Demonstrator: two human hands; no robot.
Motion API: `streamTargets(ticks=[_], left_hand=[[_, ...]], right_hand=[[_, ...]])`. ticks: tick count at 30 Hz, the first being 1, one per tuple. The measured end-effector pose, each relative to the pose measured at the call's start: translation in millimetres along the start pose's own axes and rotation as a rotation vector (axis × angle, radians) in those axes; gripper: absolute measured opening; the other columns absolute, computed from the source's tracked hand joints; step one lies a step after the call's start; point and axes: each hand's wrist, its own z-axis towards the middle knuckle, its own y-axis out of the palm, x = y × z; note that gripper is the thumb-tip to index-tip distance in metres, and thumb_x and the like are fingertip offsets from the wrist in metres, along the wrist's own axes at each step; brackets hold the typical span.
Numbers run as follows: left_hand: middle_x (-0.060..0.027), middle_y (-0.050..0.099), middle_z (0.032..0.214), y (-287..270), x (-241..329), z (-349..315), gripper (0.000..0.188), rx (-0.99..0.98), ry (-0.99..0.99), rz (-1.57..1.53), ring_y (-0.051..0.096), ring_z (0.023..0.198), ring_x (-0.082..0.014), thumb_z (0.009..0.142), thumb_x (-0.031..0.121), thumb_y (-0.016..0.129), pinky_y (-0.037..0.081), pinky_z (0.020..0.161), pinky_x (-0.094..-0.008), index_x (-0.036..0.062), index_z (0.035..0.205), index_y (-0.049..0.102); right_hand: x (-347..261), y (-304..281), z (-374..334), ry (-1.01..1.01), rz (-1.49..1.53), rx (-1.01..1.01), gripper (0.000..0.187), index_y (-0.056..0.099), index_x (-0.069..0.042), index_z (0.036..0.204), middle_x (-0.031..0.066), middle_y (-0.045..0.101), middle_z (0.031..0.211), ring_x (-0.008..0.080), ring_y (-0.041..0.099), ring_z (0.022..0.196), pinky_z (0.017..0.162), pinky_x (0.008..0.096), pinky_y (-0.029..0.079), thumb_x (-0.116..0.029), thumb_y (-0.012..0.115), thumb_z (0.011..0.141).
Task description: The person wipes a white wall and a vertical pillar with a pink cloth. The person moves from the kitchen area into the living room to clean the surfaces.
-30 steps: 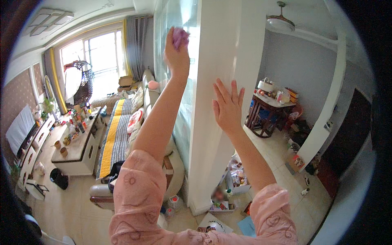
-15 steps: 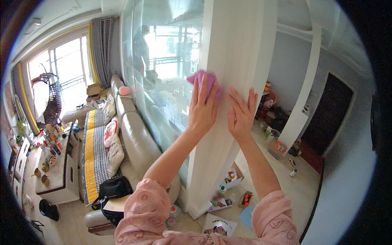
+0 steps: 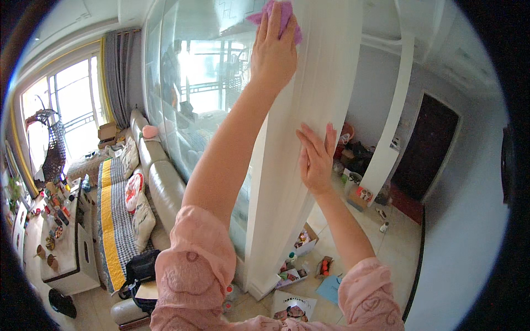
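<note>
Wiping looks to be the step in hand: of two hands, the right point(image 3: 317, 165) is unclenched and holds nothing beside one white pillar point(image 3: 281, 165), while the left point(image 3: 274, 62) has its grip on one purple cloth point(image 3: 285, 13), high where the pillar meets one glass panel point(image 3: 165, 99). The next stroke, I'd judge, calls for even finger pressure; beyond, I count one sofa point(image 3: 165, 174), one black bag point(image 3: 144, 267) and one cluttered worktop point(image 3: 67, 251).
</note>
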Motion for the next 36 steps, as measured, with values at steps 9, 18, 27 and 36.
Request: streamTargets(ticks=[9,18,27,36], left_hand=[[-0.0099,0.031,0.146,-37.0,38.0,-161.1,0.048,-0.240,-0.069,0.055,0.027,0.135,-0.0389,0.084,0.008,0.053,0.031,0.108,-0.0492,0.0080,0.132,0.048],[-0.0047,0.034,0.145,-49.5,33.1,-194.0,0.050,-0.453,0.145,0.158,0.025,0.136,-0.0332,0.082,0.010,0.057,0.026,0.109,-0.0525,0.0181,0.130,0.050],[-0.0052,0.045,0.137,-15.7,28.1,-137.5,0.043,-0.154,0.164,0.252,0.037,0.129,-0.0268,0.083,0.013,0.053,0.030,0.105,-0.0507,0.0106,0.126,0.052],[-0.0031,0.053,0.129,-89.1,50.6,-322.9,0.041,-0.726,0.297,0.433,0.043,0.123,-0.0194,0.080,0.017,0.052,0.026,0.110,-0.0371,0.0072,0.119,0.057]], right_hand=[[-5.3,9.7,-2.0,0.196,0.214,0.209,0.058,0.024,0.006,0.141,0.0246,0.023,0.148,0.0411,0.019,0.138,0.112,0.0499,0.014,-0.014,0.043,0.090],[9.8,14.3,-2.8,0.208,0.137,0.214,0.056,0.020,0.004,0.143,0.0217,0.021,0.150,0.0383,0.021,0.138,0.112,0.0475,0.018,-0.010,0.039,0.092],[-9.7,-0.8,11.4,0.212,0.194,0.191,0.056,0.018,0.002,0.145,0.0220,0.019,0.150,0.0370,0.023,0.137,0.111,0.0413,0.022,-0.003,0.037,0.092],[-4.8,33.2,7.0,0.097,0.245,0.336,0.051,0.024,0.000,0.144,0.0220,0.025,0.147,0.0363,0.026,0.136,0.111,0.0413,0.023,-0.011,0.038,0.096]])
